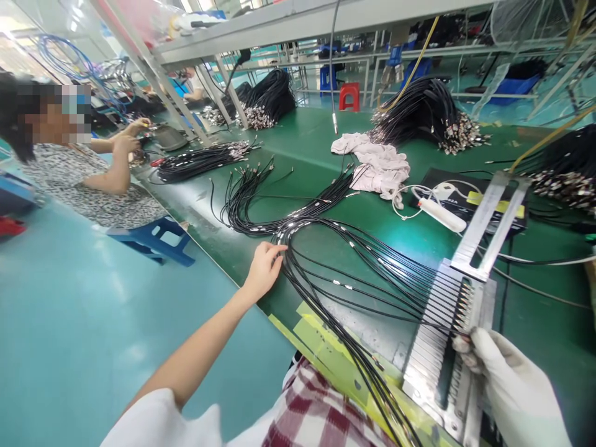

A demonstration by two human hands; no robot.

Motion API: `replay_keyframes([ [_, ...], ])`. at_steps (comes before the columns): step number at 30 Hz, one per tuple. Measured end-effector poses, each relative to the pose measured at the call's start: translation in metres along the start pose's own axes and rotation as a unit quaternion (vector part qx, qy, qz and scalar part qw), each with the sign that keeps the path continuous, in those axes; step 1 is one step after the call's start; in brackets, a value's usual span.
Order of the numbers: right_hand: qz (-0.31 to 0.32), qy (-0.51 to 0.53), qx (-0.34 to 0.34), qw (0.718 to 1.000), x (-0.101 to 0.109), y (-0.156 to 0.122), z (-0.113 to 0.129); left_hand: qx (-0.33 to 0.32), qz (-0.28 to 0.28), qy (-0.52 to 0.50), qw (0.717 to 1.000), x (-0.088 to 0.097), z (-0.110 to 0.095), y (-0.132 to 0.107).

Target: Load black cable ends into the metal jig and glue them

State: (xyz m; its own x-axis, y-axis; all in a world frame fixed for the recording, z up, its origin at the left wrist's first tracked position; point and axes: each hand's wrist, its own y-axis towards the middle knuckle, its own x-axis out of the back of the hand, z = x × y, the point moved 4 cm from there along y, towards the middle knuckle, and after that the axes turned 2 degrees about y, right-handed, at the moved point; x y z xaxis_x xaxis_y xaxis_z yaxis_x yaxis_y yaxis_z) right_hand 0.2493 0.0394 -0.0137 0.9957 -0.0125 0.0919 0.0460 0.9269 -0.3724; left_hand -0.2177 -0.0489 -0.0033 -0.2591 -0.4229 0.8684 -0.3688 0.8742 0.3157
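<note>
My left hand (pixel 264 272) is bare, and its thumb and fingertips close on the edge of a bundle of black cables (pixel 291 233) with white and silver sleeves. From there some cables curve right into a slotted metal fixture (pixel 431 335); others hang down over the table's front edge. My right hand (pixel 505 372) wears a white glove with dark, stained fingertips. It pinches the end of one black cable at the fixture's inner row, below several brass-coloured cable tips (pixel 462 304) seated there. The fingertips partly hide that cable end.
A pinkish cloth (pixel 379 164), a white handheld device (pixel 442 215) and a black box (pixel 507 214) lie on the green table (pixel 316 139). Cable heaps (pixel 419 115) stand behind. A co-worker (pixel 93 167) sits at left. A grey cable (pixel 333 68) dangles from the shelf.
</note>
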Motion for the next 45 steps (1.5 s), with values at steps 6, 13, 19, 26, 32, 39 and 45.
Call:
replay_keyframes([
  [6, 0.02, -0.034, 0.028, 0.999, -0.007, 0.004, 0.003, -0.173, 0.104, 0.079, 0.976, -0.009, -0.005, 0.021],
  [13, 0.102, -0.205, 0.097, 0.969, -0.02, 0.005, 0.003, -0.199, 0.169, 0.042, 0.964, 0.011, 0.012, 0.055],
  [19, 0.199, -0.365, 0.202, 0.887, -0.057, -0.012, 0.014, -0.114, 0.183, -0.063, 0.975, 0.038, 0.014, 0.08],
  [26, 0.24, -0.456, 0.286, 0.808, -0.09, -0.02, 0.018, 0.054, 0.231, -0.263, 0.935, 0.021, 0.016, 0.099],
  [32, 0.283, -0.444, 0.369, 0.766, -0.096, -0.033, 0.017, 0.132, 0.296, -0.295, 0.899, 0.008, 0.014, 0.123],
  [39, 0.028, -0.358, 0.399, 0.844, 0.002, 0.009, 0.023, 0.047, 0.204, -0.496, 0.843, 0.05, -0.02, 0.149],
  [45, -0.07, -0.38, 0.43, 0.816, 0.014, 0.036, 0.005, 0.11, 0.083, -0.778, 0.613, -0.003, -0.06, 0.16],
])
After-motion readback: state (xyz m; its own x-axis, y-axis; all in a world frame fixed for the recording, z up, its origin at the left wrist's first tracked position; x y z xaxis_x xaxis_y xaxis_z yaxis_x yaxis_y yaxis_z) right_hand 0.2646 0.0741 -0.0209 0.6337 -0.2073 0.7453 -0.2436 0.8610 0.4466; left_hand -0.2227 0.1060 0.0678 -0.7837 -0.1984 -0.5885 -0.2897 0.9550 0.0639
